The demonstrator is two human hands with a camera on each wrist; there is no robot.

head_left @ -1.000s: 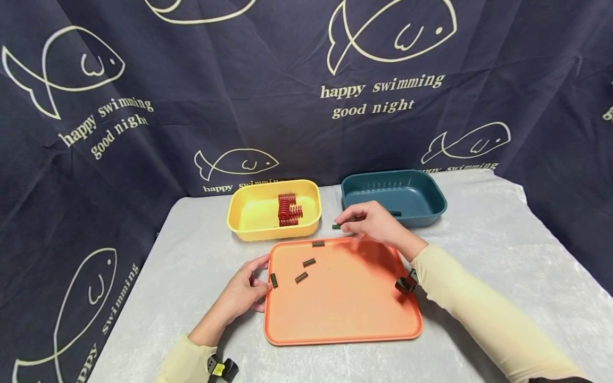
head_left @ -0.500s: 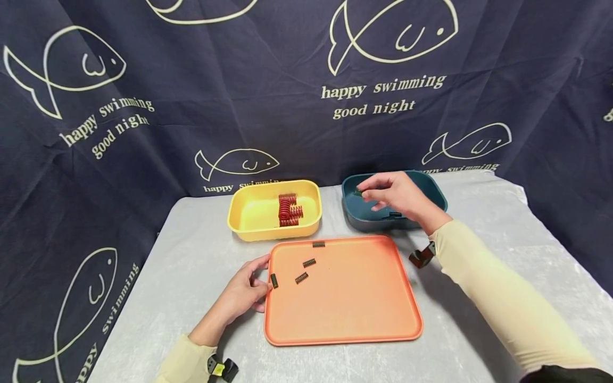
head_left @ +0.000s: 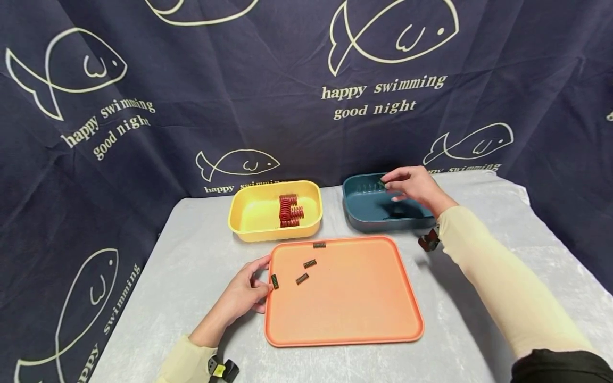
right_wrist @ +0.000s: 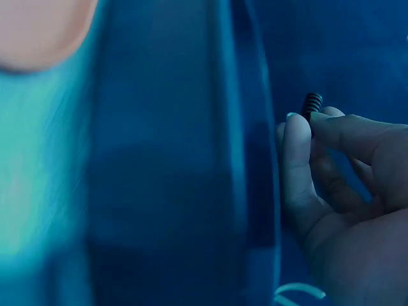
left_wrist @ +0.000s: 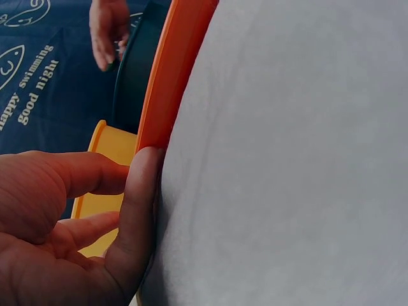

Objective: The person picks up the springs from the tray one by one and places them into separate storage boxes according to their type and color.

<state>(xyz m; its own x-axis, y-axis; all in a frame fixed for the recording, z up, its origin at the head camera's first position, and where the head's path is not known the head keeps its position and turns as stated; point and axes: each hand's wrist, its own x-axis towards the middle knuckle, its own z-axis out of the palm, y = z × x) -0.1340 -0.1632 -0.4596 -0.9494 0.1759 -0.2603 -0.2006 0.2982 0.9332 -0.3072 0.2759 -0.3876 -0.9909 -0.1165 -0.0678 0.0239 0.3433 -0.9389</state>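
A small dark green coil spring [right_wrist: 313, 102] is pinched between the thumb and fingertips of my right hand [head_left: 415, 185], over the far side of the dark teal bin [head_left: 351, 213]. My left hand [head_left: 243, 287] grips the left rim of the orange tray [head_left: 354, 298], as the left wrist view also shows, with the thumb and fingers at the edge. Close to that thumb, a green spring [head_left: 275, 281] lies along the tray's left rim. Two more springs lie on the tray's upper left part, and another spring [head_left: 319, 245] lies at its far rim.
Left of the teal bin stands a yellow bin [head_left: 249, 213] holding several red springs [head_left: 289, 210]. Both bins stand behind the tray on a grey cloth-covered table [head_left: 191, 255]. A dark blue curtain [head_left: 287, 96] with fish drawings hangs behind.
My right hand has moved from between the bins, up and right over the teal bin, carrying the green spring. The left hand and the tray have stayed in place.
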